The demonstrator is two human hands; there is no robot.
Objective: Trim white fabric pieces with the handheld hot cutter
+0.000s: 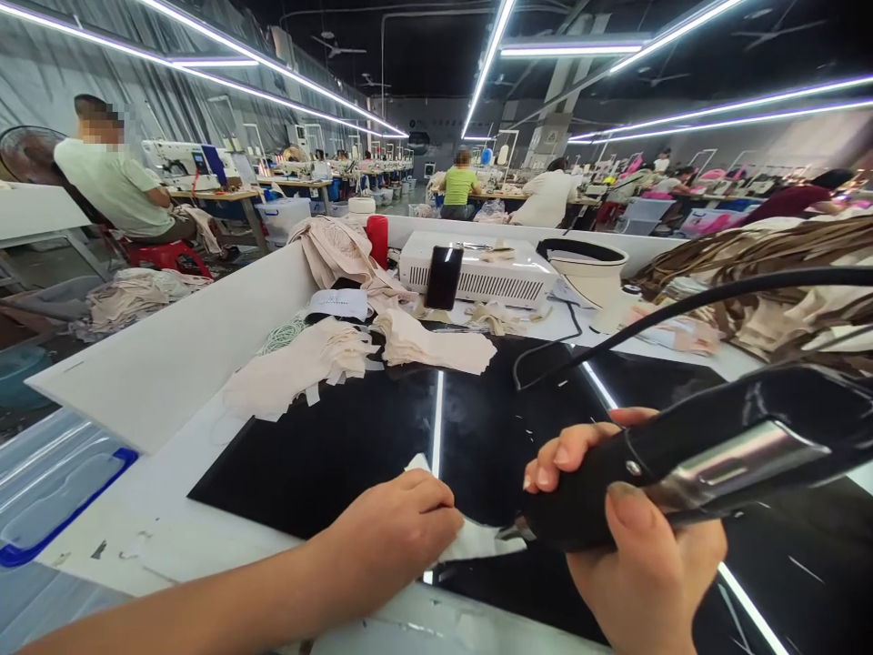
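Observation:
My left hand (399, 532) is closed over a small white fabric piece (477, 540) on the black glossy board (327, 455). Parts of the cloth stick out above and to the right of my fingers. In my right hand (641, 546) is a black corded handheld tool (688, 455) with a shiny metal lever along its body. Its small metal tip meets the right end of the cloth; whether it presses down I cannot tell. Beyond my hands lie two stacks of cream fabric pieces, a left stack (300, 364) and a right stack (436, 344).
A phone (443, 277) leans against a white vented box (477, 264). Beside them stand a red thread cone (376, 241) and a cream round container (593, 273). The tool's black cable (716, 300) arches across the right. Several people sit at sewing tables behind.

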